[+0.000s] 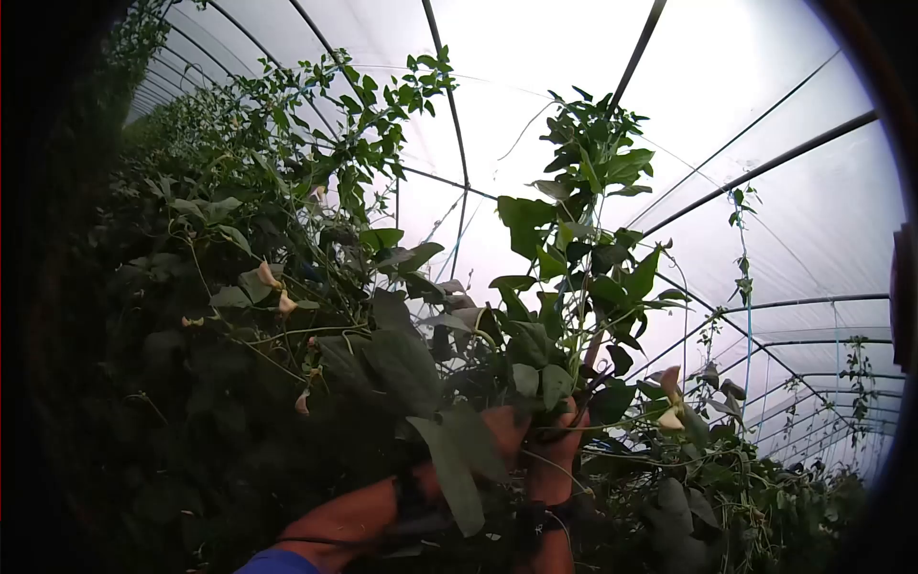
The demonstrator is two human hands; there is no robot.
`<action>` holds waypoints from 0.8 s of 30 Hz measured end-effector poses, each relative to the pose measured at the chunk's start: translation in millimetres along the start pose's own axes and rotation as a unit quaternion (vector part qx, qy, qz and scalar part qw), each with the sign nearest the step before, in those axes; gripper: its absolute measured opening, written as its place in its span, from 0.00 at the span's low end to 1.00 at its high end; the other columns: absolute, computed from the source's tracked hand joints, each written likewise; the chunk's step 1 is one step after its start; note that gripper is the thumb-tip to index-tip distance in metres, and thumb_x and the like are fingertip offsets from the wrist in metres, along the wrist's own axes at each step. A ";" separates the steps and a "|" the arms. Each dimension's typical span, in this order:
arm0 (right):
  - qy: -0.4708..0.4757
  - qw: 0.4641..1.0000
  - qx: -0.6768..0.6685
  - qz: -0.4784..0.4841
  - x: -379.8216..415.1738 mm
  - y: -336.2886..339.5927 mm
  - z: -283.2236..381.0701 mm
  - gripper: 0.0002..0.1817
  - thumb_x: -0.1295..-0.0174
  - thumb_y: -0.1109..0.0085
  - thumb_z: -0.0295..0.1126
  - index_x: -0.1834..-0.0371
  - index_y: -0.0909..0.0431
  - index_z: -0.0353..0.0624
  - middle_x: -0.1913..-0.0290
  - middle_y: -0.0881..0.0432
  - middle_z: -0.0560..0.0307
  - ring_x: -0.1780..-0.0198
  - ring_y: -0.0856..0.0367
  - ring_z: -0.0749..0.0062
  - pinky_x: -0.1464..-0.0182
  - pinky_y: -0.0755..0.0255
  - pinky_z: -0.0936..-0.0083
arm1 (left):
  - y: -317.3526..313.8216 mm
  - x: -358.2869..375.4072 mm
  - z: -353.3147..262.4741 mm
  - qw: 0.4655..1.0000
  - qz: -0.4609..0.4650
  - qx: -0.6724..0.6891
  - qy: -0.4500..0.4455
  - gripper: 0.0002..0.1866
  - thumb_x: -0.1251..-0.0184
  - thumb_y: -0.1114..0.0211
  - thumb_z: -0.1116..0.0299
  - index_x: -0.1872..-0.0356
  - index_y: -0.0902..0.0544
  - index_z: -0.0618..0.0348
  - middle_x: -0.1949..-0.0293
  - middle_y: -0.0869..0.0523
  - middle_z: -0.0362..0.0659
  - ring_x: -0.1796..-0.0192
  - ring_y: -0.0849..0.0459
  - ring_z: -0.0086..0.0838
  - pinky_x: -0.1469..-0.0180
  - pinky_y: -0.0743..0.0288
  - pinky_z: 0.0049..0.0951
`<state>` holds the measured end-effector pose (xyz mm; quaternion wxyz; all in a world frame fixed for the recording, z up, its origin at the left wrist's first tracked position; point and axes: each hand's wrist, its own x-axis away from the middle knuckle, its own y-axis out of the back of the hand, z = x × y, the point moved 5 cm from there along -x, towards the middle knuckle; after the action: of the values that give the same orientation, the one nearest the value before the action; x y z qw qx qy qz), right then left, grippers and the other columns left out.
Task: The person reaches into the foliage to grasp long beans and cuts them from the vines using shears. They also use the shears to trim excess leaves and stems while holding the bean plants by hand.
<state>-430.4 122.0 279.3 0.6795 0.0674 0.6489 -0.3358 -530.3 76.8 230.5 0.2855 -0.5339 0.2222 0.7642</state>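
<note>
Both my hands reach up into a leafy climbing bean vine (545,354) in the middle of the view. My left hand (502,428) comes in from the lower left, largely covered by broad leaves, and its fingers are hidden. Beside it, my right hand (562,429) is raised from below among stems and leaves. Foliage and shade cover its fingers, so I cannot make out what it holds, if anything. A dark strap (411,493) crosses my left forearm, and another dark band (545,517) sits at my right wrist. Large blurred leaves (454,469) hang in front of my left arm.
Dense vines (182,316) fill the left side. Pale blossoms (287,302) hang there, with another blossom (671,418) to the right of my hands. Strings (748,335) run up toward dark hoops (803,148) under a white plastic roof (746,86). More foliage (736,507) lies low on the right.
</note>
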 end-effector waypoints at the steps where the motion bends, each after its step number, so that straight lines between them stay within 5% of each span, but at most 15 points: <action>1: 0.031 0.999 0.018 -0.028 3.6 12.1 -1.5 0.15 0.38 0.49 0.37 0.58 0.26 0.35 0.67 0.22 0.58 0.71 0.26 0.73 0.66 0.31 0.80 | -9.6 5.1 -0.1 1.000 0.006 0.002 -0.001 0.19 0.47 0.43 0.70 0.53 0.29 0.67 0.62 0.22 0.61 0.57 0.21 0.52 0.58 0.27 0.47; 2: 0.029 0.999 0.016 -0.030 1.6 18.1 3.8 0.15 0.38 0.49 0.37 0.58 0.26 0.35 0.67 0.22 0.58 0.71 0.26 0.73 0.66 0.31 0.80 | -10.1 10.0 -3.5 0.997 -0.060 -0.037 -0.043 0.20 0.48 0.42 0.71 0.52 0.28 0.68 0.63 0.22 0.60 0.59 0.21 0.53 0.59 0.26 0.46; 3: 0.117 0.963 0.234 0.063 0.6 -0.1 27.0 0.13 0.39 0.48 0.35 0.59 0.26 0.36 0.68 0.22 0.59 0.71 0.26 0.74 0.66 0.32 0.81 | -5.7 10.7 -10.1 0.985 -0.130 -0.076 -0.085 0.21 0.49 0.42 0.71 0.52 0.28 0.68 0.64 0.22 0.59 0.61 0.21 0.54 0.60 0.26 0.46; 4: 0.199 0.864 0.437 0.152 3.8 -20.8 40.5 0.11 0.39 0.47 0.32 0.60 0.27 0.36 0.68 0.22 0.59 0.71 0.26 0.75 0.66 0.32 0.83 | 1.4 -6.4 -13.1 0.994 -0.077 0.003 -0.075 0.23 0.52 0.40 0.73 0.51 0.28 0.69 0.62 0.22 0.59 0.61 0.21 0.55 0.61 0.25 0.46; 7: 0.099 0.943 0.307 0.080 3.5 -33.6 47.2 0.10 0.40 0.46 0.29 0.58 0.27 0.36 0.67 0.22 0.59 0.69 0.25 0.77 0.66 0.33 0.83 | 11.5 -13.9 -12.6 0.995 -0.080 0.023 -0.057 0.24 0.58 0.37 0.74 0.54 0.28 0.65 0.63 0.22 0.56 0.60 0.21 0.54 0.60 0.24 0.45; 11: 0.122 0.950 0.272 0.097 2.8 -40.2 53.6 0.08 0.39 0.48 0.26 0.58 0.28 0.36 0.70 0.25 0.63 0.70 0.27 0.82 0.69 0.34 0.84 | 40.4 -25.7 -31.3 0.991 -0.059 -0.006 -0.117 0.30 0.58 0.34 0.68 0.48 0.29 0.62 0.56 0.23 0.57 0.55 0.23 0.56 0.55 0.25 0.45; 13: 0.077 0.964 0.238 0.089 4.3 -27.8 50.3 0.08 0.39 0.48 0.25 0.57 0.28 0.36 0.68 0.24 0.63 0.69 0.27 0.82 0.67 0.33 0.84 | 63.1 -27.2 -42.8 0.991 0.027 -0.109 -0.077 0.32 0.58 0.33 0.64 0.46 0.28 0.61 0.53 0.23 0.57 0.52 0.24 0.56 0.54 0.26 0.44; 15: 0.081 0.960 0.246 0.110 7.7 -26.3 43.6 0.10 0.38 0.48 0.24 0.54 0.28 0.35 0.63 0.22 0.59 0.66 0.25 0.82 0.64 0.31 0.83 | 63.9 -28.6 -27.8 0.990 0.126 -0.056 0.031 0.32 0.58 0.33 0.62 0.46 0.27 0.61 0.55 0.21 0.54 0.56 0.22 0.54 0.58 0.26 0.43; 17: 0.103 0.954 0.260 0.107 7.7 -28.4 33.6 0.09 0.38 0.49 0.24 0.55 0.28 0.34 0.63 0.21 0.59 0.65 0.25 0.81 0.63 0.30 0.81 | 111.3 -61.8 -54.4 0.992 0.091 -0.080 -0.035 0.29 0.53 0.33 0.62 0.47 0.27 0.60 0.58 0.18 0.49 0.61 0.18 0.44 0.63 0.25 0.38; 19: 0.143 0.952 0.254 0.096 6.0 -29.2 24.5 0.08 0.37 0.49 0.24 0.56 0.28 0.34 0.64 0.21 0.58 0.64 0.24 0.79 0.61 0.29 0.79 | 117.9 -74.4 -34.9 0.959 0.147 0.186 0.153 0.27 0.48 0.33 0.61 0.49 0.28 0.63 0.61 0.17 0.45 0.64 0.17 0.34 0.65 0.23 0.32; 21: 0.141 0.952 0.257 0.091 9.5 -34.8 20.3 0.08 0.37 0.48 0.24 0.57 0.29 0.33 0.64 0.21 0.57 0.63 0.24 0.77 0.59 0.30 0.78 | 110.3 -93.0 -15.7 0.870 -0.015 0.408 0.276 0.26 0.47 0.32 0.63 0.50 0.29 0.66 0.61 0.18 0.45 0.61 0.18 0.28 0.64 0.23 0.28; 22: 0.171 0.932 0.305 0.093 13.7 -40.2 23.2 0.08 0.38 0.48 0.24 0.57 0.29 0.33 0.64 0.21 0.57 0.63 0.24 0.77 0.59 0.30 0.78 | 105.2 -102.4 -10.2 0.822 -0.095 0.453 0.332 0.26 0.48 0.32 0.65 0.51 0.31 0.68 0.64 0.19 0.45 0.61 0.19 0.29 0.63 0.22 0.29; 24: 0.210 0.898 0.372 0.104 21.9 -45.9 29.7 0.10 0.38 0.46 0.26 0.56 0.27 0.33 0.64 0.21 0.56 0.63 0.24 0.75 0.59 0.30 0.76 | 73.1 -122.8 21.6 0.864 -0.127 0.350 0.338 0.25 0.49 0.30 0.65 0.54 0.28 0.68 0.66 0.20 0.45 0.62 0.21 0.26 0.65 0.26 0.26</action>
<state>-431.9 63.1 279.2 0.4841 0.4512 0.5936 -0.4580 -561.7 12.4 356.0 0.4556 -0.6479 0.4883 0.3663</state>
